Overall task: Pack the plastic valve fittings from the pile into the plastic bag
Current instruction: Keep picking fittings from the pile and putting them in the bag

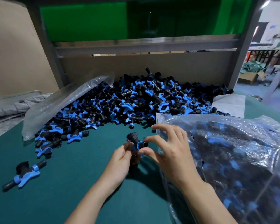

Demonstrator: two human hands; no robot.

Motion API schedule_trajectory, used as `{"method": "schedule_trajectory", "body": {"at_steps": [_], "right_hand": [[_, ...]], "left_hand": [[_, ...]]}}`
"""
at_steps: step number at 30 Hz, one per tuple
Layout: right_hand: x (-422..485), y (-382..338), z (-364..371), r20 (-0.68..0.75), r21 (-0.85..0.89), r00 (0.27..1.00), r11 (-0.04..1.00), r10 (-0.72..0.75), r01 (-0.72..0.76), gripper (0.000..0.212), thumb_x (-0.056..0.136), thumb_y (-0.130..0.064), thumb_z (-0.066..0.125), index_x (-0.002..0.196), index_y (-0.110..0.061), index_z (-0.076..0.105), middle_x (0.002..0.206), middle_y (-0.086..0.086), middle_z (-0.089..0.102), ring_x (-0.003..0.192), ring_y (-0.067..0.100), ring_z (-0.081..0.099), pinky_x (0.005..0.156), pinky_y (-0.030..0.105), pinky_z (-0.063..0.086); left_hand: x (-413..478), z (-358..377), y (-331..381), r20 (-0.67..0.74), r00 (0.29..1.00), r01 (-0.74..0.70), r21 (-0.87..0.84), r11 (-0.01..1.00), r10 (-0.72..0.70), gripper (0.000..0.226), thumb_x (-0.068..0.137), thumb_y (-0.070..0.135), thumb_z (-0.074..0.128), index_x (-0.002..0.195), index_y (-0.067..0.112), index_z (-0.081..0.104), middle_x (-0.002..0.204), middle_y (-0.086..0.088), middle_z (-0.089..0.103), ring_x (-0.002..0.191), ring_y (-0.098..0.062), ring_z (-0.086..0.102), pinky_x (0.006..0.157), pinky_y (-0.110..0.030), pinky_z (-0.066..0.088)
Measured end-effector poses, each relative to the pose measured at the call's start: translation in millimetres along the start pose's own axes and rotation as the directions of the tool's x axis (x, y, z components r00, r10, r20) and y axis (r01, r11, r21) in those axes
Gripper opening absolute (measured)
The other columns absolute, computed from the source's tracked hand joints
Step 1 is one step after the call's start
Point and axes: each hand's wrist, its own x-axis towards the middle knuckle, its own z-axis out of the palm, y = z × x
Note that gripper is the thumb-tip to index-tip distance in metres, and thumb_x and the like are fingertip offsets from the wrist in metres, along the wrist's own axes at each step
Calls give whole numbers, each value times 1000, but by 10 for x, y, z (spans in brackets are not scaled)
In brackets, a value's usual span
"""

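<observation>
Both hands hold one valve fitting [137,143] above the green surface [81,159].

The left hand [121,160] grips its lower end, the right hand [166,147] pinches the blue-ringed end with thumb and forefinger, other fingers [166,126] spread — the pile [128,102] lies beyond the fingers, the filled plastic bag [233,159] just right of them.

Green table [81,183]: big fitting pile [132,101] beyond the fingertips, stuffed bag [233,159] right, stray fitting [23,173] far left.

Plastic bag [242,167] cut by right edge, contents blurred.
</observation>
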Motion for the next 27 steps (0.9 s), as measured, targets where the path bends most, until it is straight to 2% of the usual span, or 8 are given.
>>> {"method": "schedule_trajectory", "body": {"at_steps": [8,10,12,14,15,19,22,27], "right_hand": [[-4,-13,9,0,5,1000,1000,-16,16,39,87,-61,57,92,-26,73,115,0,63,103,22,57,96,36,38],[-9,0,14,15,-2,1000,1000,-3,3,36,88,-60,57,93,-27,72,116,-1,62,104,21,56,95,36,38],[-17,23,20,37,-33,999,999,24,-23,34,90,-58,56,96,-29,72,117,-1,61,106,20,54,96,35,36],[-34,60,30,63,-80,996,995,59,-54,30,90,-55,58,97,-29,71,119,0,60,109,21,52,97,35,35],[-45,82,38,80,-106,993,992,82,-73,27,88,-52,61,96,-29,72,120,1,60,111,23,53,97,37,36],[-96,135,83,158,-193,975,973,155,-123,25,78,-43,76,94,-24,72,124,7,59,114,30,52,98,44,41],[-135,161,86,187,-193,970,974,154,-117,31,78,-36,76,106,-24,68,128,10,56,115,31,47,100,44,37],[-154,196,73,184,-163,967,976,174,-144,42,77,-31,82,111,-24,59,132,10,52,118,34,48,98,50,44]], "left_hand": [[12,-15,-14,-44,999,19,-39,999,-21,28,104,5,39,87,8,61,64,-1,63,61,-12,57,58,-17,47],[33,-49,-9,-55,998,26,-138,990,-33,26,102,2,40,91,7,63,70,-3,65,63,-13,57,58,-19,48],[47,-96,9,-77,996,23,-322,946,-51,24,101,3,43,98,9,65,78,-2,68,65,-10,59,58,-20,48],[50,-145,36,-126,990,-7,-451,892,-56,18,99,14,51,105,15,67,85,1,71,69,-6,60,61,-20,48],[43,-160,58,-152,988,-35,-460,887,-39,16,95,19,56,106,17,68,87,3,71,72,-5,60,62,-20,48],[-58,-105,198,-201,961,-233,-231,945,188,26,82,25,68,106,17,70,89,8,73,77,-2,63,70,-15,50],[-166,11,256,-163,926,-353,-45,935,341,19,84,23,73,103,28,73,88,3,70,77,-6,61,74,-12,46],[-221,59,279,-145,885,-434,94,896,443,23,87,15,72,102,33,71,83,6,60,75,-8,56,75,-12,43]]}}
